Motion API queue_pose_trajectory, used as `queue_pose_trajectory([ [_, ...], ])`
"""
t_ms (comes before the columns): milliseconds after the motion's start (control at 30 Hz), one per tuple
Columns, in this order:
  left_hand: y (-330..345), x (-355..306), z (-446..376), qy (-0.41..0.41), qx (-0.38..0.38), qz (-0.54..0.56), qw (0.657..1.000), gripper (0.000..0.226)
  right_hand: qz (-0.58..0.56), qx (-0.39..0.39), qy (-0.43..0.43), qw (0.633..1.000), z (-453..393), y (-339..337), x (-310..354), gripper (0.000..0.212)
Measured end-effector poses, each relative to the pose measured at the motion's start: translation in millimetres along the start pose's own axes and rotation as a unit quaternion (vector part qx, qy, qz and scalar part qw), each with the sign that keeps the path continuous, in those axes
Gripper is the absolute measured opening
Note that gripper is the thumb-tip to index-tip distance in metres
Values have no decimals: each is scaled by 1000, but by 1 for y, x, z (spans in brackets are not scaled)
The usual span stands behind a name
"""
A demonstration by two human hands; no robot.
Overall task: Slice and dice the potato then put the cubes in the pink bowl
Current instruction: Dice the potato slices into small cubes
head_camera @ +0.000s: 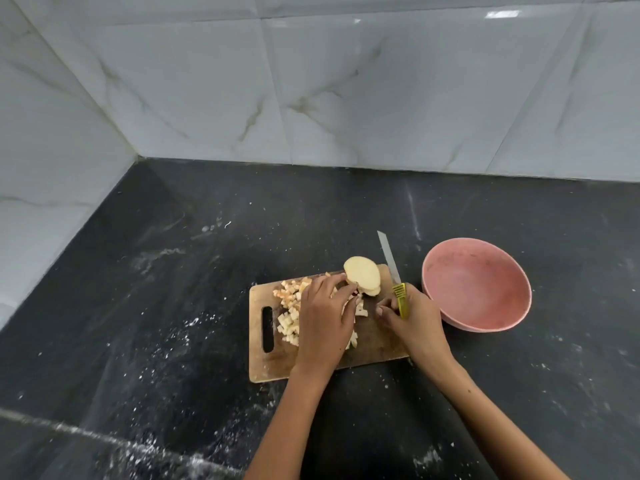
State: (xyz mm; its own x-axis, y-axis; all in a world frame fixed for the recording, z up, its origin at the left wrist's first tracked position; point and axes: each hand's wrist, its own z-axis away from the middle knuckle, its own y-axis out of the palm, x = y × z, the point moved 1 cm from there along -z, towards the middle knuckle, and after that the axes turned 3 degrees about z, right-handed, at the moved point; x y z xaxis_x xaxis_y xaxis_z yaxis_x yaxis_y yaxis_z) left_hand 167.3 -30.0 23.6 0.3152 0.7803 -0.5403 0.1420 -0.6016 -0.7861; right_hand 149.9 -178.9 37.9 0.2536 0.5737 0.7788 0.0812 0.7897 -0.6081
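A wooden cutting board [377, 344] lies on the dark counter. Several pale potato slices [363, 274] sit stacked at its far edge, and my left hand [325, 317] pinches the stack from the near side. Diced potato cubes [289, 320] lie on the board's left part, partly hidden under that hand. My right hand [410, 322] grips the yellow-green handle of a knife [389, 259]; its blade points away, just right of the slices. The pink bowl [476, 284] stands right of the board with nothing visible inside.
The dark stone counter [207, 306] carries white specks and smears. Marble-look tiled walls [311, 81] rise at the back and at the left, meeting in a corner.
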Motion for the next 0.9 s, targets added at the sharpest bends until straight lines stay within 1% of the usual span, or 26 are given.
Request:
queue_pose_trajectory([
  [67, 7, -3, -15, 7, 29, -11, 999, 27, 2, 0, 12, 1000, -1, -3, -1, 15],
  [200, 18, -4, -34, 31, 97, -48, 994, 36, -11, -1, 13, 1000, 0, -4, -2, 22],
  [267, 20, 1, -41, 34, 121, -40, 991, 40, -19, -3, 19, 1000, -1, -5, -2, 21],
  [400, 22, 8, -52, 17, 129, -21, 991, 42, -19, -1, 30, 999, -3, -5, -6, 17],
  [533, 22, 10, -62, 4, 160, -41, 986, 49, -28, 3, 31, 999, -3, -3, -7, 19],
  [600, 20, 10, -66, 10, 171, -53, 984, 51, -22, 4, 29, 999, -2, 0, -5, 18],
  [767, 19, 8, -71, 55, 177, -98, 978, 43, -15, 4, 24, 1000, -2, 1, -4, 20],
  [900, 19, 0, -73, 146, 194, -184, 952, 37, -8, 12, 23, 1000, -8, -4, -10, 15],
])
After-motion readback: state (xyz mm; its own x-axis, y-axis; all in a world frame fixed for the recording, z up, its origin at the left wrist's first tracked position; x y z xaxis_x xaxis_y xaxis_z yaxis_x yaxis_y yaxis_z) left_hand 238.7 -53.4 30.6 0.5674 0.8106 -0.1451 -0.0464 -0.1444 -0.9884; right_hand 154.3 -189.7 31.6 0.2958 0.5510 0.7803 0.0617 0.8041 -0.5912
